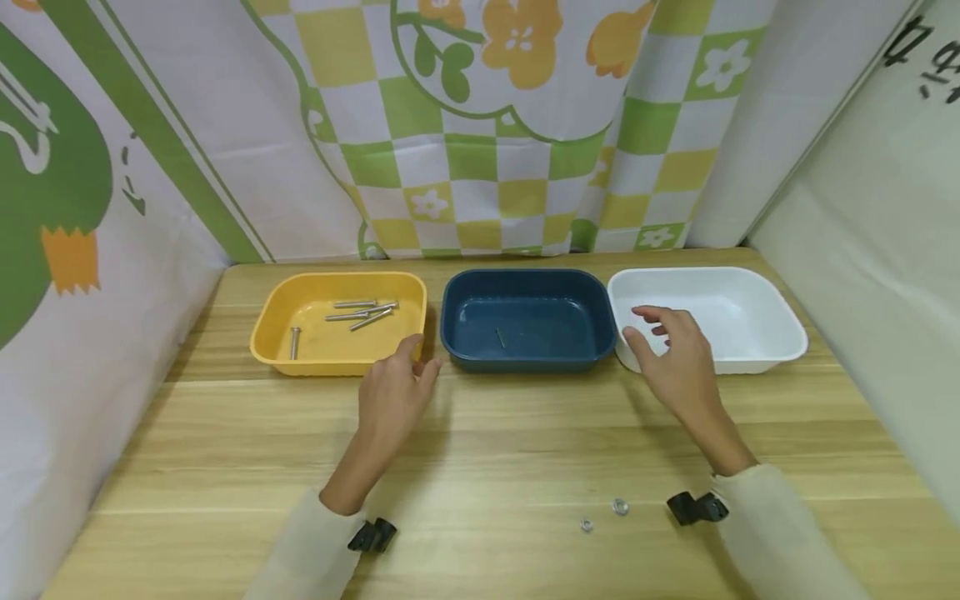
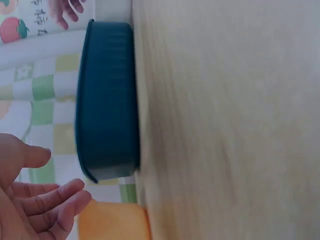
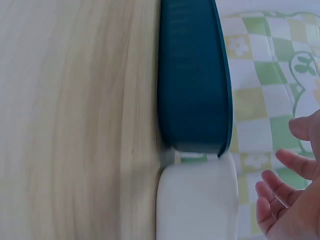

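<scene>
My left hand (image 1: 393,392) hovers at the front right corner of the yellow tray (image 1: 337,368), fingers loosely bent and nothing in them. Several silver screws (image 1: 363,315) lie inside that tray, one of them apart at the left. Over the front left rim of the white tray (image 1: 757,321) is my right hand (image 1: 678,362), its thumb and fingers spread apart and holding nothing. Between the hands stands the dark blue tray (image 1: 528,364), with a small thin sliver (image 1: 500,337) on its floor. Both wrist views show the relaxed fingers beside the blue tray's outer wall.
Two small metal nuts, a smaller one (image 1: 587,526) and a larger one (image 1: 620,507), lie on the wooden table (image 1: 495,450) near its front, left of my right sleeve. A checked cloth (image 1: 480,167) hangs behind the trays, and pale walls flank the table.
</scene>
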Demonstrator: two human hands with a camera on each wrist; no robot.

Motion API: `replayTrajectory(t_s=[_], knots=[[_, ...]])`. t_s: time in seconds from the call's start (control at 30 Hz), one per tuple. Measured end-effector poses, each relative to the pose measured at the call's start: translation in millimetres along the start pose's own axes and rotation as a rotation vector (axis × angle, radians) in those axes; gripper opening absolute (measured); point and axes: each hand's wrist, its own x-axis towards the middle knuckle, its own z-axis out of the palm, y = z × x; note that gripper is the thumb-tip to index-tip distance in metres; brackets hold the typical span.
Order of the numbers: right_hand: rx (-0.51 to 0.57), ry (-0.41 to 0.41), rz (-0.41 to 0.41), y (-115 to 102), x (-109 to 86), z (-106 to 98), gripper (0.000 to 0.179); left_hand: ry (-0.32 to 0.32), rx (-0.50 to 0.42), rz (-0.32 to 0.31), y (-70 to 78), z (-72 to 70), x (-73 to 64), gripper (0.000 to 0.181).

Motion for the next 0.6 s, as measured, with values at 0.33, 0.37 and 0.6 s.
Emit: replayTrajectory(t_s=[0.33, 0.37, 0.6], knots=[[0.023, 0.024, 0.028, 27.4, -5.4, -25.6, 0.054, -0.430, -0.142, -0.109, 13.6, -16.7, -21.4, 0.056], [0.030, 0.032, 0.032, 30.7, -5.9, -28.2, 0.052, -0.465, -0.155, -0.111, 14.3, -17.5, -23.6, 0.057], [0.005, 0.107, 0.112, 55.7, -9.5, -51.6, 0.044, -0.552, -0.307, -0.038, 19.2, -16.4, -38.5, 0.069]])
